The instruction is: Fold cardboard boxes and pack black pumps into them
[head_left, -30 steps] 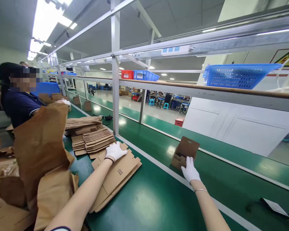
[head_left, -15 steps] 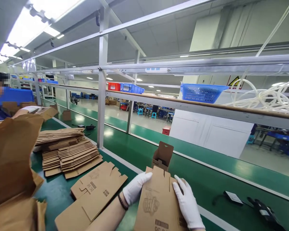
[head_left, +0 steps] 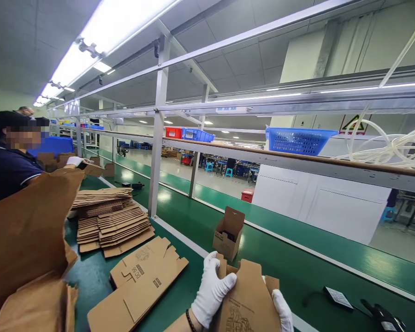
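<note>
Between my two white-gloved hands is a brown cardboard box [head_left: 247,299], partly opened out, with its end flaps standing up and a printed drawing on the front panel. My left hand [head_left: 212,290] grips its left edge, thumb on the front panel and fingers behind. My right hand [head_left: 282,311] is closed on the right side, its fingers partly hidden behind the cardboard. Just beyond stands an open-topped carton [head_left: 226,242] with a raised lid and something dark inside. To the left lie flat box blanks [head_left: 138,281] marked DC 56.
A stack of folded blanks [head_left: 121,226] and brown wrapping paper [head_left: 31,230] are at left. A black adapter with a cable [head_left: 339,297] lies on the green belt [head_left: 318,272] at right. A metal post [head_left: 158,133] rises ahead. A co-worker [head_left: 10,161] handles cardboard at far left.
The box between my hands has gone from flattened to partly opened out, its flaps now apart. My left hand has shifted its grip. The camera view has turned slightly left.
</note>
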`<state>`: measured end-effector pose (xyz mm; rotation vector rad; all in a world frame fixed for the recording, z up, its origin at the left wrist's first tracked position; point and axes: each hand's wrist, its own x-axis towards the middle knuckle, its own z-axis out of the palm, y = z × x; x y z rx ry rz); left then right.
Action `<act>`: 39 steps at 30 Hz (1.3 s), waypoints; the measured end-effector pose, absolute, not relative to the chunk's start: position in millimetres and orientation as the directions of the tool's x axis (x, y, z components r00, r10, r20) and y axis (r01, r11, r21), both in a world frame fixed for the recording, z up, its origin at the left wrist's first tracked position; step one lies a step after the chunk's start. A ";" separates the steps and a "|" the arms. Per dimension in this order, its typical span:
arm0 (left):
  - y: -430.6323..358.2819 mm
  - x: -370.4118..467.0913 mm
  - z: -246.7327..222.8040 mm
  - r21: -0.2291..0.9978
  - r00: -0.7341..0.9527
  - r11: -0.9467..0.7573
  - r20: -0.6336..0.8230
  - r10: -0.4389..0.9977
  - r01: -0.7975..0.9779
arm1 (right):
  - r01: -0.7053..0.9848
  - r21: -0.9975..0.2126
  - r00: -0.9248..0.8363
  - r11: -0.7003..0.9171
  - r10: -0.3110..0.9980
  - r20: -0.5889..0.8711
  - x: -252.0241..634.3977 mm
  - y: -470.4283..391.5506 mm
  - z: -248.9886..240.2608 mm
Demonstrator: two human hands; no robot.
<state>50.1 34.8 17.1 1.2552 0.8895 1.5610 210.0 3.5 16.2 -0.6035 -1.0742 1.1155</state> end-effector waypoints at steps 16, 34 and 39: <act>8.6 21.1 59.8 0.792 -0.223 -0.561 0.517 0.826 -0.240 | -0.274 -0.918 -0.118 0.287 0.937 0.328 189.5 -25.7 40.6; -22.3 16.1 71.5 0.819 0.127 -0.572 0.564 0.816 0.039 | 0.359 -0.557 0.113 0.749 0.557 0.823 192.1 -36.0 43.2; -26.4 15.0 69.2 0.750 0.126 -0.644 0.632 0.765 0.149 | 0.419 -0.488 0.056 0.766 0.514 0.856 199.0 -39.3 45.3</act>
